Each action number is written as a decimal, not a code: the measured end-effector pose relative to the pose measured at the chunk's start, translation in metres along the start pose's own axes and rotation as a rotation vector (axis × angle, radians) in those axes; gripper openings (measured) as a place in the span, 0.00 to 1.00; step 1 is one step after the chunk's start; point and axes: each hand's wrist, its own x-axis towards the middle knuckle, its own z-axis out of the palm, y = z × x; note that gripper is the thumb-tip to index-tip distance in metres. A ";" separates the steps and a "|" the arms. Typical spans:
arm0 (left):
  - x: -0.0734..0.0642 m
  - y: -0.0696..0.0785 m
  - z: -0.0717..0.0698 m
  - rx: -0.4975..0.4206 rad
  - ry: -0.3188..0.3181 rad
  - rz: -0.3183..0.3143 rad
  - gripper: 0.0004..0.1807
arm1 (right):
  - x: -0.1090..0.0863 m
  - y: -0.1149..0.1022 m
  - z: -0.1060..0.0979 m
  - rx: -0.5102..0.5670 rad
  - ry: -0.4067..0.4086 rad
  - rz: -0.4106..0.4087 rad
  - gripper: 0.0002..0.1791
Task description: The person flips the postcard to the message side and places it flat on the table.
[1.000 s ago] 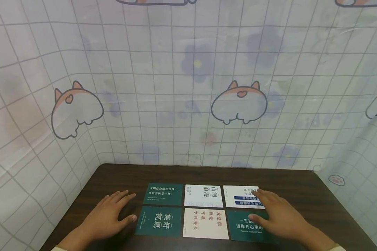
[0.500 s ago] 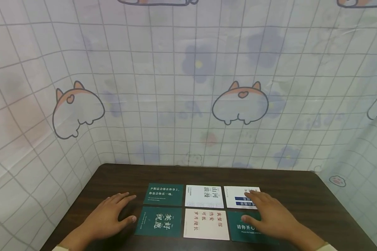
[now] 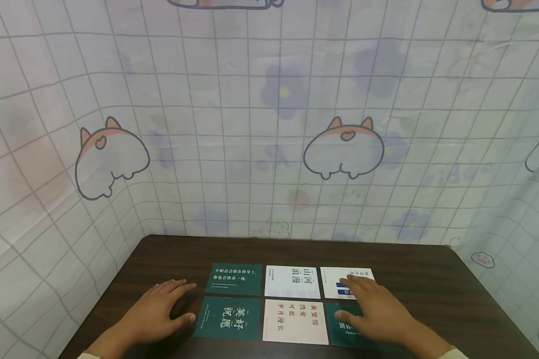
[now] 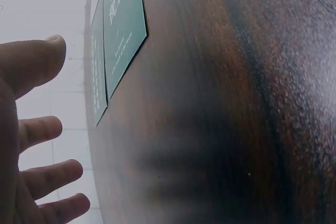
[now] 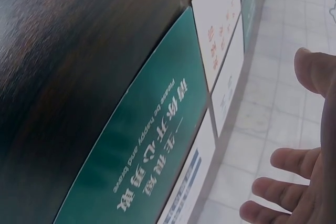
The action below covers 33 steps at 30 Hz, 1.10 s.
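Several printed cards lie in two rows of a grid on the dark table. The back row holds a green card (image 3: 234, 279), a white card (image 3: 292, 282) and a white card with blue bars (image 3: 334, 281). In front are a green card (image 3: 227, 317), a cream card (image 3: 295, 321) and another green card (image 5: 152, 124). My left hand (image 3: 154, 311), fingers spread, hovers over the wood left of the grid, holding nothing. My right hand (image 3: 379, 311) is raised above the two right-hand cards with fingers extended, and it covers parts of them in the head view.
The brown wood-grain table (image 3: 431, 279) has rounded back corners. A white grid-patterned curtain (image 3: 233, 184) with cartoon animal prints surrounds it at the back and both sides.
My right hand has moved left over the two right-hand cards, covering more of their print. The left hand has stayed almost still, and the cards lie as before.
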 end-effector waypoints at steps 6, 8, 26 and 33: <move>0.000 0.000 0.001 -0.003 -0.006 -0.002 0.41 | 0.004 -0.004 0.006 0.003 -0.003 -0.002 0.44; 0.000 -0.001 0.001 -0.006 -0.005 0.001 0.41 | 0.005 -0.005 0.007 0.005 0.001 -0.005 0.44; 0.000 0.001 0.003 -0.006 0.001 -0.002 0.40 | 0.012 -0.020 0.018 0.021 -0.003 -0.005 0.42; -0.001 0.001 0.003 -0.022 -0.015 -0.003 0.40 | 0.015 -0.027 0.020 0.029 -0.018 -0.005 0.43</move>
